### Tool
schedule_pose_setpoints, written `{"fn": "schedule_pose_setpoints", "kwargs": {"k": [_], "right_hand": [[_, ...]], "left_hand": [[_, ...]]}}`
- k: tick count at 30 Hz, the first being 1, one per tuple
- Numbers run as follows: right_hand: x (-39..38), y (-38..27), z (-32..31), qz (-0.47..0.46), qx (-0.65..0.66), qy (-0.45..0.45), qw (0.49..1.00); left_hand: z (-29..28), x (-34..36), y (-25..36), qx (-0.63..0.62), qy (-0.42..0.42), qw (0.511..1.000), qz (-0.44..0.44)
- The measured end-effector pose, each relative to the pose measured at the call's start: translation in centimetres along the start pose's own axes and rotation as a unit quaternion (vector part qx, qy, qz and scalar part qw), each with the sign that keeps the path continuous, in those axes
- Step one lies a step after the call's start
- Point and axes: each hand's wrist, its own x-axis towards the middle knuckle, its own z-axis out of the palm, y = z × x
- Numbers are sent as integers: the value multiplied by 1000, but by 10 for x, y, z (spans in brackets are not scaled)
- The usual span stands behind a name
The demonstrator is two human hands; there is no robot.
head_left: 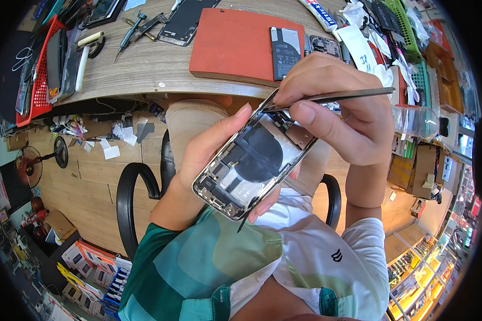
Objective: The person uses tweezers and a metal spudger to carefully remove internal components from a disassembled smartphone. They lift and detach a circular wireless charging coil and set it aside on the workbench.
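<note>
Above my lap, my left hand (211, 142) grips an opened smartphone (231, 179) by its edges, thumb along the upper left side and fingertips under the lower right side. The phone is tilted, its inside facing up, with a black round pad (260, 155) in the middle and small parts at both ends. A thin dark strip (242, 222) pokes out below its lower edge. My right hand (337, 101) pinches dark tweezers (353, 95) between thumb and fingers. Their tips reach the phone's upper end, where the exact contact is hidden by my fingers.
On the wooden bench an orange-red block (230, 45) carries a phone battery (286, 51). Around it lie a screwdriver (131, 35), a phone screen (187, 21) and a glue tube (321, 15). A red basket (40, 80) stands left. Chair armrests (126, 208) flank me.
</note>
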Motion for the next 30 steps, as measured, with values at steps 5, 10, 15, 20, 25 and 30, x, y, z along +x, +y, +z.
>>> {"fn": "schedule_pose_setpoints", "kwargs": {"k": [5, 10, 15, 20, 25, 30], "right_hand": [[0, -2, 2, 2, -3, 8, 1000], [-1, -1, 4, -4, 3, 11, 1000], [0, -2, 5, -8, 0, 15, 1000], [4, -6, 6, -10, -24, 7, 1000], [5, -11, 10, 55, 9, 25, 998], [6, -7, 13, 55, 30, 37, 997]], "left_hand": [[2, 0, 0, 3, 21, 1000, -13], [2, -1, -2, 3, 28, 1000, -5], [3, 0, -2, 17, 25, 1000, 0], [0, 0, -2, 16, 2, 1000, -2], [-13, 0, 2, 20, -49, 998, -32], [-12, -2, 4, 43, -38, 998, -41]]}}
